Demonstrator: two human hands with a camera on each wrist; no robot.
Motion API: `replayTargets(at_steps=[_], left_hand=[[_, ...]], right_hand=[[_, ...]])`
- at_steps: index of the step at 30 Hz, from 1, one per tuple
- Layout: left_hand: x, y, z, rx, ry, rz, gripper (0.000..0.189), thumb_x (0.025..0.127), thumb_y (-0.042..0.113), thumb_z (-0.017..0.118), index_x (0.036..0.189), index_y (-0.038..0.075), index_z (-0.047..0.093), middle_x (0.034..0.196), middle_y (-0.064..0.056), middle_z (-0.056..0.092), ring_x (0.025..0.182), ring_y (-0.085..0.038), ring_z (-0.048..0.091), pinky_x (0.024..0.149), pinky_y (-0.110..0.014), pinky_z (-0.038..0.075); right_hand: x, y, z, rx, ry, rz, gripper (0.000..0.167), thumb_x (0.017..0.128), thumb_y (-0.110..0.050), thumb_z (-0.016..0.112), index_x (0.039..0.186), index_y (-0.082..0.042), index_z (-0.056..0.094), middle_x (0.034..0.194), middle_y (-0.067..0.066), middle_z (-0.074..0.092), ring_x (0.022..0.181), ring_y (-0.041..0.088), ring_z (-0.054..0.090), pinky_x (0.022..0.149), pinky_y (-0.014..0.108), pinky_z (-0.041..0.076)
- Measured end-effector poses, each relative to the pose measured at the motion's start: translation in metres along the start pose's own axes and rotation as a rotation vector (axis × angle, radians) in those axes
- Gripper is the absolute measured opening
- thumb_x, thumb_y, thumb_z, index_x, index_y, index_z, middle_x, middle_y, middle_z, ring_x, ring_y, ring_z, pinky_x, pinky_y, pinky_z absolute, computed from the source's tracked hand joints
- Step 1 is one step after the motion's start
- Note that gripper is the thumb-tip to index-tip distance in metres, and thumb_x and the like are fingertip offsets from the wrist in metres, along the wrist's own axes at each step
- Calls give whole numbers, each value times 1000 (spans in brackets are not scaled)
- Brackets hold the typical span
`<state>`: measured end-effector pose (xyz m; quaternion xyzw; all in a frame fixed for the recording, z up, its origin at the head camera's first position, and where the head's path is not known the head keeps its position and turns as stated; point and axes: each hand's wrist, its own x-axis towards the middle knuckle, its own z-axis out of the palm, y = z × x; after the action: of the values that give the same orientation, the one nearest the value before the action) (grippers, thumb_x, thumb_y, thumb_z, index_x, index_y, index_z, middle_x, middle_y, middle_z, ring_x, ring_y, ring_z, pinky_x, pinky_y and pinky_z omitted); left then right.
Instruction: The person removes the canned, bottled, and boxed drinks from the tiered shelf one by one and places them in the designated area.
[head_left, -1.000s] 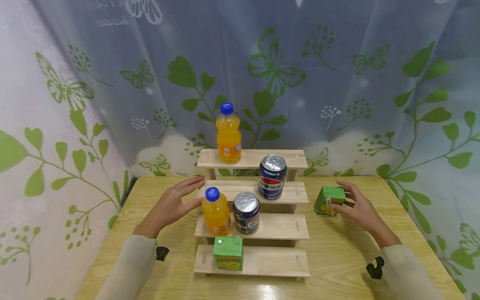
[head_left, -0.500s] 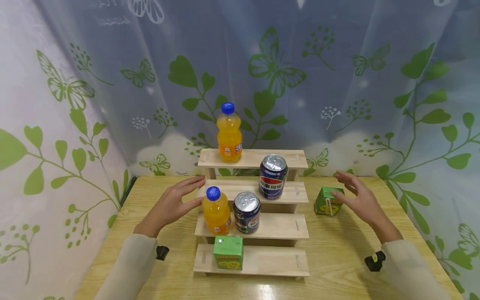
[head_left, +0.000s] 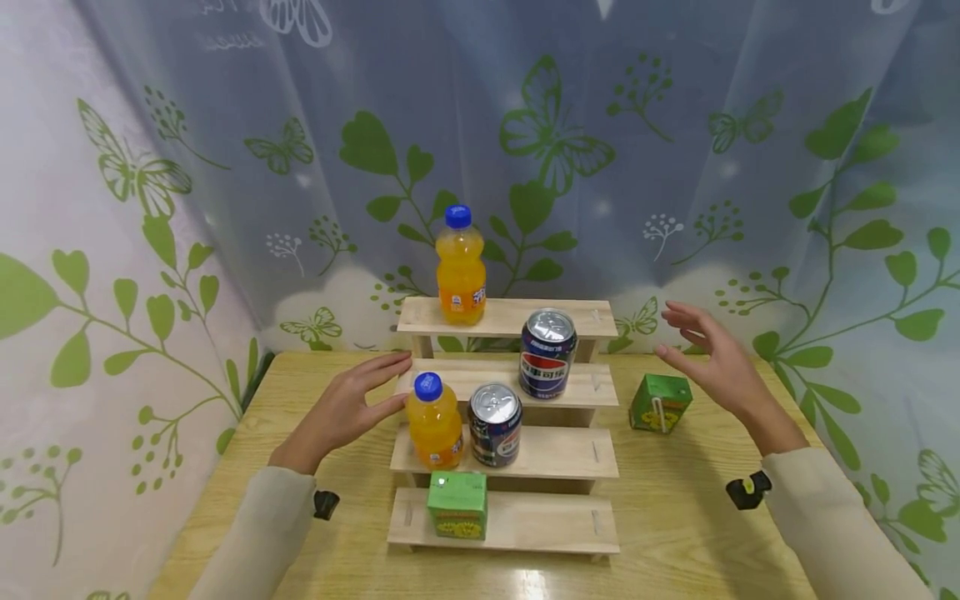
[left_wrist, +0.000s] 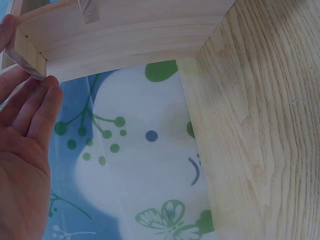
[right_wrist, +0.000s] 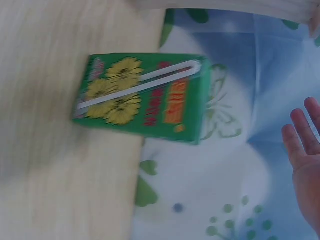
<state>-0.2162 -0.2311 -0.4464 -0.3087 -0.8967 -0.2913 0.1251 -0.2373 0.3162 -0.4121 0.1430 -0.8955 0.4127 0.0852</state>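
My left hand (head_left: 348, 406) touches the left end of a stepped wooden rack (head_left: 551, 521); its extended fingertips meet a board end in the left wrist view. My right hand (head_left: 712, 367) is raised behind and right of a green drink carton (head_left: 660, 403), apart from it, fingers spread and holding nothing. This carton stands on the table, a white straw (right_wrist: 145, 85) on its side. On the rack are an orange soda bottle (head_left: 461, 275) on top, a dark blue cola can (head_left: 547, 354) below, another bottle (head_left: 435, 427) beside another can (head_left: 495, 425), and a second green carton (head_left: 457, 506) lowest.
The rack stands on a wood-grain table (head_left: 675, 533). Behind the table hangs a blue and white curtain (head_left: 480, 125) printed with green leaves and butterflies. A similar printed sheet (head_left: 97, 292) covers the left side.
My right hand has let go of the green carton and lifted away from it, upward and back. The carton stays on the table. My left hand keeps its place at the rack.
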Motion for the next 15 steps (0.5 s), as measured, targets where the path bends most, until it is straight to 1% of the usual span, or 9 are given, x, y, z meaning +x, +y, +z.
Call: replayTargets(at_steps=[2, 4, 5, 7, 12, 15], left_hand=[[0, 0, 0, -2, 0, -2, 58, 99, 17, 82, 153, 3, 63, 158, -17, 61, 143, -42, 61, 117, -61, 51], [0, 1, 0, -4, 1, -4, 58, 100, 18, 82, 152, 3, 63, 158, -17, 61, 143, -42, 61, 117, -62, 51], [0, 1, 0, -6, 1, -4, 58, 99, 18, 82, 152, 3, 63, 158, -17, 61, 143, -42, 61, 117, -62, 51], [-1, 1, 1, -9, 1, -6, 58, 99, 18, 82, 152, 3, 64, 158, -16, 62, 143, -42, 61, 117, -62, 51], [-1, 1, 1, -17, 1, -12, 57, 99, 17, 83, 152, 4, 64, 158, -16, 62, 143, -42, 61, 117, -62, 51], [-1, 1, 1, -15, -1, -18, 57, 99, 17, 82, 152, 4, 64, 158, -16, 62, 144, -42, 61, 117, -62, 51]], right_hand=[[6, -7, -1, -1, 4, -8, 75, 106, -30, 75, 171, -21, 38, 166, 17, 51, 152, 43, 48, 125, 36, 46], [11, -14, -2, 6, 0, -8, 74, 106, -30, 76, 170, -23, 39, 166, 14, 51, 154, 40, 48, 125, 33, 45], [14, -18, -2, 13, -1, -11, 74, 106, -29, 76, 170, -22, 40, 166, 14, 51, 154, 39, 48, 127, 40, 44], [19, -24, -2, 14, -6, -14, 73, 105, -29, 76, 169, -21, 40, 166, 13, 51, 154, 38, 47, 126, 60, 40], [31, -42, -1, 12, 1, -54, 72, 105, -29, 77, 168, -21, 43, 164, 13, 54, 153, 37, 49, 127, 58, 39], [38, -53, 0, 26, 14, -82, 72, 105, -27, 77, 168, -21, 43, 163, 14, 55, 152, 37, 50, 128, 57, 40]])
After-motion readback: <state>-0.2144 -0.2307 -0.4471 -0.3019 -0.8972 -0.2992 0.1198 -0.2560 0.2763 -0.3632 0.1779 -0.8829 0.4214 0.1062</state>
